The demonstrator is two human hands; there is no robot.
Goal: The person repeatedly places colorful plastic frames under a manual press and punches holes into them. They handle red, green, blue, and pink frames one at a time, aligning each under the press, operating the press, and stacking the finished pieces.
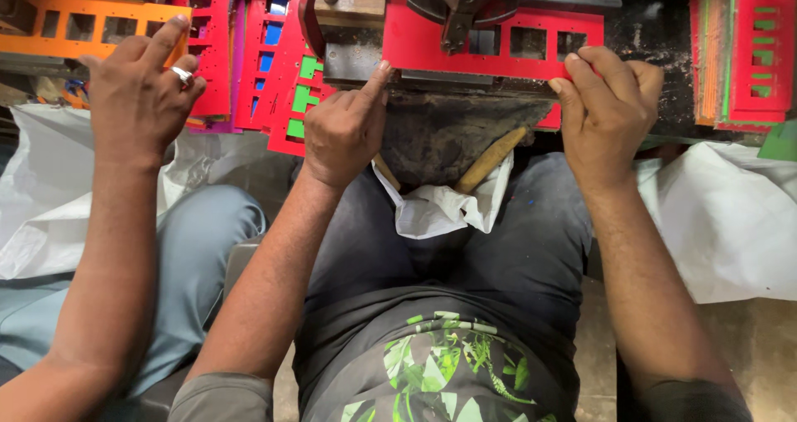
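A red plastic panel (432, 44) with rectangular cut-outs lies across the bed of a dark metal press (457, 7), under its punch head. My left hand (342, 131) is curled, and its index finger presses the panel's lower left edge. My right hand (604, 107) grips the panel's right end, fingers over the top edge and thumb at the front. I sit close to the machine with my knees under it.
A co-worker's hand (137, 90) with a ring rests on an orange panel (91, 24) at the left. Stacks of red panels stand at the left (249, 57) and right (751, 48). A wooden handle (490, 160), a white cloth (440, 210) and white sacks (730, 214) surround my lap.
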